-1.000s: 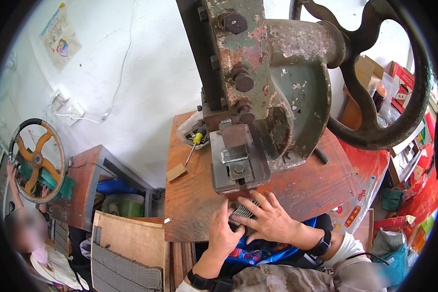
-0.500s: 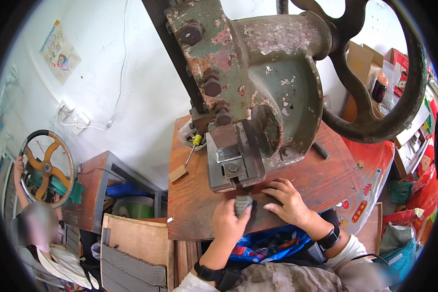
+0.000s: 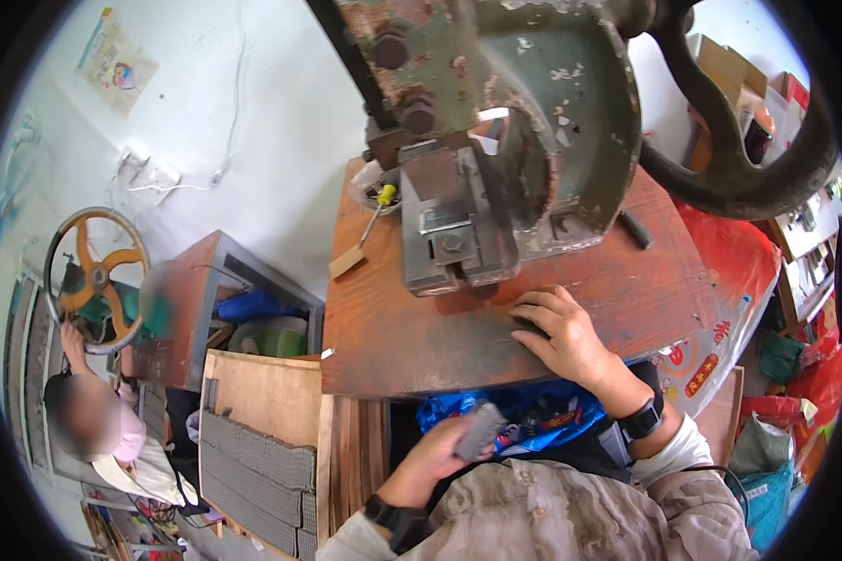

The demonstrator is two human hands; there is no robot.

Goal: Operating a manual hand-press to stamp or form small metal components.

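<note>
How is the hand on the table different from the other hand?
The right hand lies flat, palm down, on the reddish-brown table in front of the green press; the left hand is off the table, lower, near the person's lap. The right hand holds nothing; the left hand's grip is closed on a small grey ridged piece. Both arms wear a dark wrist strap.
</note>
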